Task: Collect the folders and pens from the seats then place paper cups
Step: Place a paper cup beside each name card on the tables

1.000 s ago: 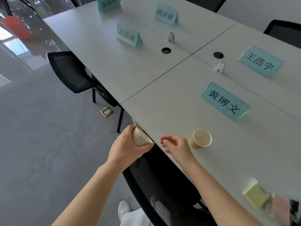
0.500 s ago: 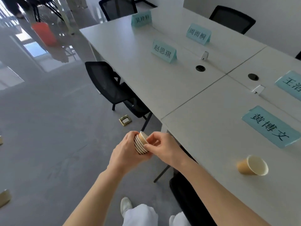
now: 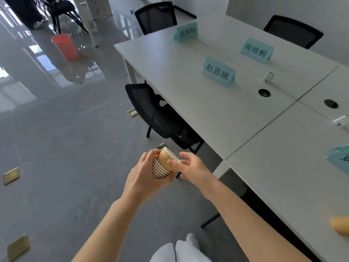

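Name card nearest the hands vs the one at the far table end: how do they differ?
The nearest name card looks larger and its black characters read sharply; the far-end name card looks smaller and its characters are blurred. The nearest stands beside a tucked-in black chair; the far-end one stands near the table's end. Both are teal tent cards, upright on the white table.

White table (image 3: 188, 76) carries teal name cards (image 3: 218, 71) and a paper cup (image 3: 340, 225).

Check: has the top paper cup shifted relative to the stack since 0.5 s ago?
Yes. The tan top paper cup now sticks further out of the nested stack in the left hand, toward the right hand.
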`<state>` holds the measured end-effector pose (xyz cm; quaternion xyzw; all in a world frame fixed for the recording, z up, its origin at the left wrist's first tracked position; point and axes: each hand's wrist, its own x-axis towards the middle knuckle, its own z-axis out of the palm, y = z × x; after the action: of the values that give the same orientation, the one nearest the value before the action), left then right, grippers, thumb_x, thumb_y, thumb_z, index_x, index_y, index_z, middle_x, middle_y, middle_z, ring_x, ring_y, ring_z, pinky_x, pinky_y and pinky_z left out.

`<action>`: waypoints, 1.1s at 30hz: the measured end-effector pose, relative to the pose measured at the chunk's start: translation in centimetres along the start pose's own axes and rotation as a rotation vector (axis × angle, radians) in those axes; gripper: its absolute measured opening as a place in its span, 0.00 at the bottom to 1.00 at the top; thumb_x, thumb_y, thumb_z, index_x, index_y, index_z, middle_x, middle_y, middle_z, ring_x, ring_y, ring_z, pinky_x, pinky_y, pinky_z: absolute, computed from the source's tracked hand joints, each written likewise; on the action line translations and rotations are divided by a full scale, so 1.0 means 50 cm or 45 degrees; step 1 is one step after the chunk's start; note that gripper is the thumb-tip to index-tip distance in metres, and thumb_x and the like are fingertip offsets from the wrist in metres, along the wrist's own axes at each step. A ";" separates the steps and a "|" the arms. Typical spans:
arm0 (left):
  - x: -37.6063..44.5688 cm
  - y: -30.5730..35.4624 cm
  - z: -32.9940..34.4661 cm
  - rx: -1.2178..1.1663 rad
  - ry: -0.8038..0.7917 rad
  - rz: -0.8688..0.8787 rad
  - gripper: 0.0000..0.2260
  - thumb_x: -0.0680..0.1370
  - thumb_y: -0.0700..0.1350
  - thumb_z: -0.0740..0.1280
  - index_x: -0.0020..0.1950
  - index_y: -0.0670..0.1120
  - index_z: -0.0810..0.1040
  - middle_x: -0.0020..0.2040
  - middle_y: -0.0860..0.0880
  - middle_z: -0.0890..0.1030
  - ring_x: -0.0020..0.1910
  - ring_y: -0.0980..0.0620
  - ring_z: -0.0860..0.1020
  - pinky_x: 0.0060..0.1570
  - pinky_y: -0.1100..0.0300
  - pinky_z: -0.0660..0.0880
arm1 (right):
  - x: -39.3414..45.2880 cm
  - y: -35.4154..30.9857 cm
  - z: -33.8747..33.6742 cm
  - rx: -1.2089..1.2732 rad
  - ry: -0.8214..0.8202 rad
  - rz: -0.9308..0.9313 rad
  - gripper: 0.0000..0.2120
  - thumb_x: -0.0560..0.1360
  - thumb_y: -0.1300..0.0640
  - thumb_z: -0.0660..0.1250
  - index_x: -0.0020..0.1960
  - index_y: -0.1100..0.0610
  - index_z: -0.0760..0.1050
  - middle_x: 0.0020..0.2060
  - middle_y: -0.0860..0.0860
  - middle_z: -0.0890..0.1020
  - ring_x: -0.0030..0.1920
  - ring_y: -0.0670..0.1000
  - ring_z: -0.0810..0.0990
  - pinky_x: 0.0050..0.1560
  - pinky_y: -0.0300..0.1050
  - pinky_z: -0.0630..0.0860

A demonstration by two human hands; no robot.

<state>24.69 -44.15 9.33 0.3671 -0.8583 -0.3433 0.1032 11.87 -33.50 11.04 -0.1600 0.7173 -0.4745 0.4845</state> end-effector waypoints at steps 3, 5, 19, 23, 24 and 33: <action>0.059 -0.002 -0.005 -0.005 -0.008 0.013 0.30 0.62 0.67 0.70 0.61 0.61 0.67 0.54 0.62 0.74 0.47 0.55 0.79 0.45 0.52 0.79 | 0.052 -0.019 -0.002 0.152 -0.052 0.020 0.32 0.72 0.45 0.72 0.72 0.54 0.66 0.62 0.48 0.77 0.62 0.49 0.77 0.64 0.49 0.75; 0.106 -0.004 -0.003 0.004 -0.014 0.013 0.31 0.62 0.66 0.71 0.62 0.60 0.67 0.55 0.62 0.75 0.47 0.56 0.79 0.45 0.53 0.79 | 0.091 -0.034 -0.010 0.218 -0.030 0.000 0.28 0.71 0.47 0.73 0.68 0.52 0.70 0.59 0.48 0.79 0.59 0.48 0.79 0.62 0.49 0.76; 0.531 0.018 0.011 -0.021 0.035 -0.139 0.29 0.64 0.63 0.73 0.60 0.58 0.67 0.52 0.57 0.75 0.49 0.51 0.76 0.49 0.48 0.79 | 0.542 -0.178 -0.238 0.136 0.609 -0.084 0.34 0.68 0.56 0.77 0.66 0.56 0.62 0.57 0.50 0.73 0.55 0.50 0.75 0.58 0.45 0.73; 0.623 0.022 0.029 -0.055 0.052 -0.148 0.27 0.65 0.64 0.72 0.59 0.59 0.67 0.53 0.59 0.75 0.48 0.54 0.77 0.48 0.53 0.78 | 0.653 -0.159 -0.286 -0.126 0.650 -0.085 0.36 0.65 0.55 0.78 0.65 0.54 0.60 0.60 0.52 0.73 0.56 0.53 0.76 0.53 0.44 0.72; 0.627 0.028 0.027 -0.053 0.047 -0.135 0.27 0.66 0.63 0.73 0.60 0.59 0.67 0.53 0.59 0.74 0.45 0.57 0.77 0.47 0.56 0.77 | 0.660 -0.154 -0.290 -0.152 0.647 -0.072 0.36 0.66 0.56 0.78 0.65 0.54 0.60 0.60 0.53 0.73 0.56 0.54 0.76 0.53 0.44 0.72; 0.735 0.029 0.046 -0.020 -0.019 -0.138 0.35 0.66 0.64 0.73 0.68 0.56 0.66 0.61 0.61 0.73 0.55 0.58 0.74 0.55 0.58 0.74 | 0.757 -0.136 -0.312 -0.232 0.627 0.016 0.39 0.66 0.58 0.78 0.67 0.55 0.57 0.64 0.56 0.72 0.58 0.56 0.76 0.51 0.42 0.70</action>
<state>-3.17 -68.00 5.84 0.4096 -0.8353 -0.3578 0.0810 -21.02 -54.77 -2.56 -0.0781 0.8543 -0.4297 0.2818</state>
